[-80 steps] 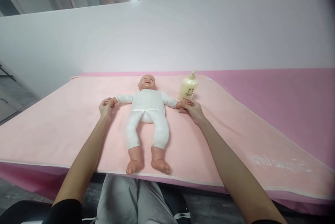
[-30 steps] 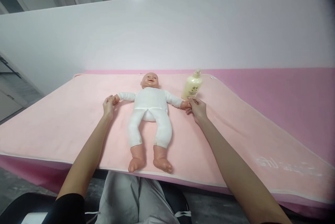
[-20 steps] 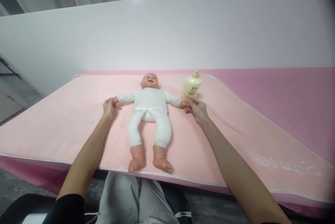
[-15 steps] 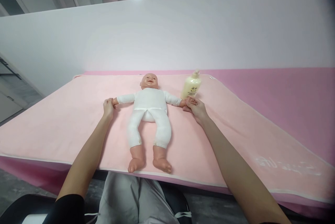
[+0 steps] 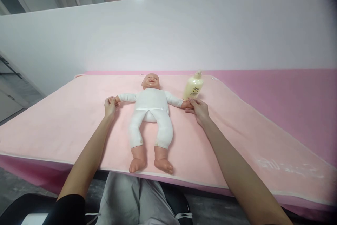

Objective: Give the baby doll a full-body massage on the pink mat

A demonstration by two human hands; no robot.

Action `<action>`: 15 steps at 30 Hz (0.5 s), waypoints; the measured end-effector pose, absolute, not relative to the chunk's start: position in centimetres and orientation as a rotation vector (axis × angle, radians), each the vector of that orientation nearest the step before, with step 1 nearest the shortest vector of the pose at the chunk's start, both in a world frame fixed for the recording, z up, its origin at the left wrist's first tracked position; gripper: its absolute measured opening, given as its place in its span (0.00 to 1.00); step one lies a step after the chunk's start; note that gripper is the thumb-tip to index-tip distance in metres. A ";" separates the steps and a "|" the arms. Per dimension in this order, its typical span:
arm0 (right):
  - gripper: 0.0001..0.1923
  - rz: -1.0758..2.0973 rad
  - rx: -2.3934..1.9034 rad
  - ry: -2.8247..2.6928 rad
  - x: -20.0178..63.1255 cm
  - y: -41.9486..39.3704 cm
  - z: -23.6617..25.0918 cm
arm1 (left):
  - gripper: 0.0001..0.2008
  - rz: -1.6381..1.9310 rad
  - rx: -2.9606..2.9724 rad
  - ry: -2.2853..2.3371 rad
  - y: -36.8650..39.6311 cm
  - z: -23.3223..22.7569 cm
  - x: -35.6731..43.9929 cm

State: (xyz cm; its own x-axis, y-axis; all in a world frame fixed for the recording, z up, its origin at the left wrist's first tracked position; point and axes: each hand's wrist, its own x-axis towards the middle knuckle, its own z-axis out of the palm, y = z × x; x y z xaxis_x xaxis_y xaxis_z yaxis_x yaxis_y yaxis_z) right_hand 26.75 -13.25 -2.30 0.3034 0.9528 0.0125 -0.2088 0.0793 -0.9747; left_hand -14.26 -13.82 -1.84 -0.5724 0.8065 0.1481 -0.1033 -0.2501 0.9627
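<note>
Barely any change: left hand (image 5: 109, 106) and right hand (image 5: 199, 109) still pinch the baby doll (image 5: 150, 112) by its little hands (arms stay spread).

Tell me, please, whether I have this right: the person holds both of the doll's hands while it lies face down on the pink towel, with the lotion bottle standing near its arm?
Not quite: the head view shows the doll lying face up. The rest holds: the left hand and right hand each hold one of its hands on the pink towel, with the lotion bottle standing beside its arm.
</note>
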 end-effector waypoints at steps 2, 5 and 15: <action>0.07 1.042 -1.141 -0.846 26.7 -13.2 -2.3 | 0.09 1.888 0.854 1.348 -13.9 -1.7 -14.2; 0.10 1.016 -1.141 -0.844 26.6 -13.2 -2.4 | 0.12 1.895 0.789 1.303 -14.0 -1.5 -14.1; 0.14 1.039 -1.142 -0.867 26.6 -13.6 -2.0 | 0.08 1.891 0.778 1.368 -13.8 -1.6 -14.1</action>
State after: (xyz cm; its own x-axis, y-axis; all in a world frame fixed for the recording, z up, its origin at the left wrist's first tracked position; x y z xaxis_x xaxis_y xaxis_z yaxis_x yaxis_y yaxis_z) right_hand 26.63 -13.59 -2.04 0.3003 0.9535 0.0264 -0.1970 0.0891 -0.9764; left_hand -14.09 -13.77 -1.55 -0.5991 0.7965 0.0818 -0.1717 -0.2276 0.9585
